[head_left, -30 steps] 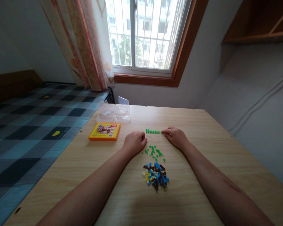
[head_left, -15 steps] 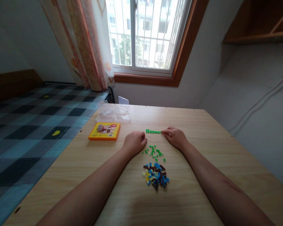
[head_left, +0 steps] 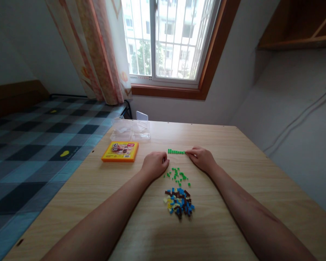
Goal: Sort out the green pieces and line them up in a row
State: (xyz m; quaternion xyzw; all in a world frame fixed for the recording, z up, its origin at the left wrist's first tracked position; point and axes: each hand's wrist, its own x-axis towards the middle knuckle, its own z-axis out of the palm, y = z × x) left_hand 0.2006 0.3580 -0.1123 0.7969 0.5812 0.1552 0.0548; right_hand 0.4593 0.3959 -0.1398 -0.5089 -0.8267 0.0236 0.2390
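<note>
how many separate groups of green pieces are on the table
2: a neat row ending at the right hand, and a loose scatter between that row and the mixed-colour pile. Fingers may hide some.

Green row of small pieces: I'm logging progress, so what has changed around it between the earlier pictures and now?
Nothing visibly moved, and nothing was visibly taken hold of or let go. The right hand stays at the right end of the green row, the left hand near its left end. The loose green pieces, mixed pile and yellow box stayed put.
</note>
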